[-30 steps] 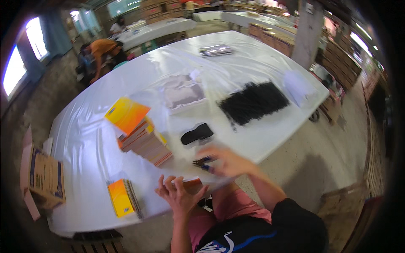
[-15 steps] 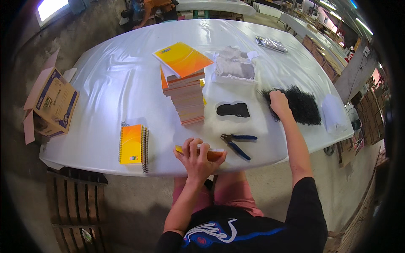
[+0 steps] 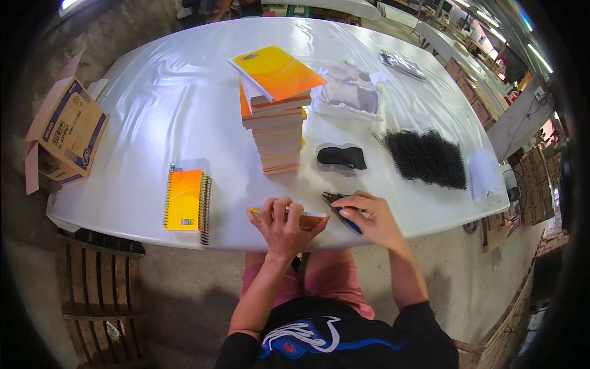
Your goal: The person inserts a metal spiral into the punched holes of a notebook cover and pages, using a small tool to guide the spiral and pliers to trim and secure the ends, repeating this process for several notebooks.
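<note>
My left hand [image 3: 281, 230] is closed around a small orange-and-yellow notebook [image 3: 313, 219], held with its edge facing up near the table's front edge. Just to the right, my right hand [image 3: 372, 218] has its thumb and fingers pinched together close to the notebook's end; what is between them is too small to make out. Beneath that hand lie blue-handled pliers [image 3: 332, 197], partly covered by it. Farther right rests a pile of black spiral binding coils [image 3: 427, 158]. On the left lie spiral-bound notebooks [image 3: 185, 200] with yellow-orange covers.
A tall stack of notebooks [image 3: 279, 138] stands mid-table, its top ones askew. Behind the pliers is a black cloth-like piece [image 3: 342, 158]. White crumpled wrapping [image 3: 349, 95], a clear packet [image 3: 401, 64], a white roll [image 3: 485, 175] and an open cardboard box [image 3: 70, 132] are around it.
My right hand has come from the pile of coils back left to the notebook, over the pliers. My left hand keeps hold of the notebook. The view has shifted slightly.
</note>
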The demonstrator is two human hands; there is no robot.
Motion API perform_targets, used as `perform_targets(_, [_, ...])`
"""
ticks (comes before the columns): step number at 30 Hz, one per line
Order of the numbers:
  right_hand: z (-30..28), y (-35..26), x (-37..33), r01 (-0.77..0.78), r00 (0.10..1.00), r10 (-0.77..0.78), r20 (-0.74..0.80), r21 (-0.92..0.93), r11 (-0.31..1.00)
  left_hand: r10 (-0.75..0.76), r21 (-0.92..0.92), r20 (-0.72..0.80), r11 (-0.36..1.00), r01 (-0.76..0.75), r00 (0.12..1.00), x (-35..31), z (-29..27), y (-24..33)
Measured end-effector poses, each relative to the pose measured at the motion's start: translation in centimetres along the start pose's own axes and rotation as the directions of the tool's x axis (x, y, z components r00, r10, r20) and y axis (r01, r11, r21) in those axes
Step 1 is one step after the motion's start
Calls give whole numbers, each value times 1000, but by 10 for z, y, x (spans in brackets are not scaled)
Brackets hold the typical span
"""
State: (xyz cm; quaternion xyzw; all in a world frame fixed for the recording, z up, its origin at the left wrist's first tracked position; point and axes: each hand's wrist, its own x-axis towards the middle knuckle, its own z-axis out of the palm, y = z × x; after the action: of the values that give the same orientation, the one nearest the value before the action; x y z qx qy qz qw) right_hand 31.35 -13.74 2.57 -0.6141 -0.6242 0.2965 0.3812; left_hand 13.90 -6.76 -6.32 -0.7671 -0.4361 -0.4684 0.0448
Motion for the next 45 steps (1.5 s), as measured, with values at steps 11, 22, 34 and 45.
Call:
perform_targets(11, [22, 14, 5, 119, 993, -118, -15, 143, 983, 34, 16, 56, 999, -35, 998, 2, -4, 0])
perform_targets(22, [30, 20, 2, 221, 958, -242, -152, -144, 965, 22, -21, 47, 1000, -21, 999, 4, -4, 3])
perform_targets(34, [12, 9, 7, 196, 974, -174, 147, -147, 970, 12, -13, 83, 1000, -11, 996, 7, -5, 3])
perform_targets(45, [7, -1, 1, 107, 992, -99, 72, -116, 987, 114, 57, 213, 990, -129, 970, 6, -17, -13])
